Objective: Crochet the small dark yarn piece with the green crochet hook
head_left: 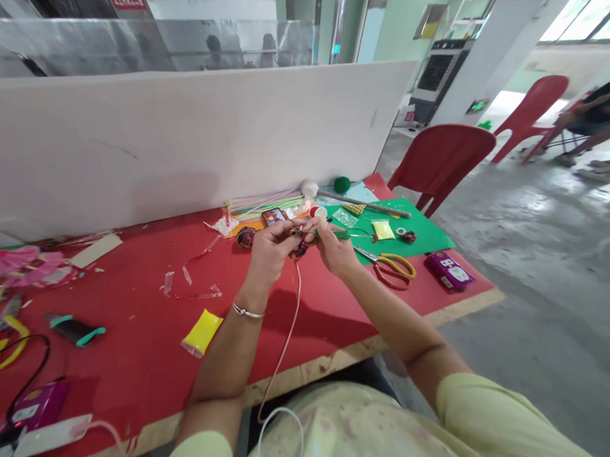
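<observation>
A worker's left hand (272, 248) pinches a small dark yarn piece (301, 247) above the red tabletop (141, 281); the right hand (331, 246) has its grip closed around a green-handled tool (342, 234); the piece appears partly made, how much remains unclear; a yarn ball (246, 237) lies nearby.

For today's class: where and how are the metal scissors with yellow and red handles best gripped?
Probably by the yellow and red looped handles, coming from the person's right: the scissors lie flat, handles towards that side, blades pointing left and away.
</observation>
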Available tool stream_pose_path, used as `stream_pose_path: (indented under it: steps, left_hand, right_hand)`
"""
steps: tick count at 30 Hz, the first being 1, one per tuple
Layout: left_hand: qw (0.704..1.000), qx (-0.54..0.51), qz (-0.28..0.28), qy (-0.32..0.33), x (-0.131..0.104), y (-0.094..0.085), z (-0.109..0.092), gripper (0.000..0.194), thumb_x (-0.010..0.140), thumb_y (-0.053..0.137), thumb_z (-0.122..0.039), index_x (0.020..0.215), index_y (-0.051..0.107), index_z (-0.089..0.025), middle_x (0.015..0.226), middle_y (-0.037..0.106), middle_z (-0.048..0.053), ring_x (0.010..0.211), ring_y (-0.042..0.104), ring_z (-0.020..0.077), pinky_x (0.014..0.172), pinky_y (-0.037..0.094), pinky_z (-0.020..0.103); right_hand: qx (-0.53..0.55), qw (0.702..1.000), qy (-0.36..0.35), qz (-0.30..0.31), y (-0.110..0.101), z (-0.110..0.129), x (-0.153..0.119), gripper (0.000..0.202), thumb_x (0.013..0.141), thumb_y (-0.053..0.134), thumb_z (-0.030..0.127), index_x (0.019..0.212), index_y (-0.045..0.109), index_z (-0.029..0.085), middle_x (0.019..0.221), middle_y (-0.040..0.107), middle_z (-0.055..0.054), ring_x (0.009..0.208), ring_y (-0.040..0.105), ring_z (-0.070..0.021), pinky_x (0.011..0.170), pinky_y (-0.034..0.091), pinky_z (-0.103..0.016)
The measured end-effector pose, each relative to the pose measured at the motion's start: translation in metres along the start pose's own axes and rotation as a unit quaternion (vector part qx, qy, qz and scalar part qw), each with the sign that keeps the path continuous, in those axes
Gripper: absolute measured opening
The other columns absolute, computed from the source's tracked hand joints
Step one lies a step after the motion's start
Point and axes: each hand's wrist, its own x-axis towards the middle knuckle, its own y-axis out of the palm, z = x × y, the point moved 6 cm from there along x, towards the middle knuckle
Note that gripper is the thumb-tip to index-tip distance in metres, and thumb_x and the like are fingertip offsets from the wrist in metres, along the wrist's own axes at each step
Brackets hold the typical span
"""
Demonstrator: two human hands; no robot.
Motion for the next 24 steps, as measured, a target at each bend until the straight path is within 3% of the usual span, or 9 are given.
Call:
stream_pose_path:
  steps: [5,8,13,18,24]
  left_hand:
    - [0.999,-0.034,0.02,-0.035,-0.004,0.003,-0.004,0.04,0.062,0.08,-0.016,0.102,0.083,-0.015,0.064,0.068,0.0,0.043,0.041,0.0045,0.041,0.029,0.02]
    - [0.996,-0.047,0.033,-0.061,-0.006,0.003,-0.004,0.032,0.062,0.078,-0.017,0.094,0.083,-0.015,0.06,0.064,-0.002,0.044,0.044,0.0057,0.041,0.031,0.02]
    - [0.998,-0.044,0.001,-0.046,-0.004,0.001,0.0,0.028,0.063,0.078,-0.018,0.09,0.082,-0.015,0.065,0.066,-0.001,0.047,0.051,0.0077,0.041,0.037,0.02]
    - [0.997,-0.057,0.011,-0.044,-0.002,-0.007,-0.007,0.03,0.062,0.081,-0.02,0.09,0.083,-0.015,0.07,0.071,0.002,0.053,0.06,0.0113,0.044,0.045,0.022]
    - [0.999,0.028,0.033,-0.004,-0.001,-0.024,-0.024,0.031,0.064,0.092,-0.026,0.092,0.086,-0.016,0.083,0.078,0.008,0.06,0.065,0.0126,0.046,0.049,0.021]
  right_hand:
    - [-0.061,0.989,-0.124,-0.058,0.012,0.008,-0.012,0.05,0.097,0.059,0.066,0.075,0.071,0.022,0.093,0.07,-0.006,0.091,0.07,-0.0203,0.08,0.06,-0.035]
    - [-0.13,0.972,-0.187,-0.058,0.017,0.022,-0.015,0.054,0.098,0.056,0.068,0.072,0.071,0.023,0.096,0.071,-0.008,0.099,0.07,-0.0237,0.09,0.06,-0.042]
    - [-0.185,0.944,-0.251,-0.108,0.021,0.034,-0.021,0.048,0.102,0.054,0.061,0.078,0.072,0.023,0.095,0.072,-0.008,0.097,0.071,-0.0239,0.09,0.059,-0.044]
    - [-0.173,0.959,-0.217,-0.054,0.029,0.037,-0.017,0.047,0.104,0.053,0.057,0.075,0.07,0.024,0.093,0.073,-0.007,0.099,0.073,-0.0228,0.089,0.059,-0.042]
    - [-0.078,0.993,-0.088,0.033,0.022,0.024,0.002,0.045,0.098,0.061,0.061,0.078,0.073,0.023,0.078,0.068,-0.002,0.07,0.063,-0.015,0.065,0.053,-0.031]
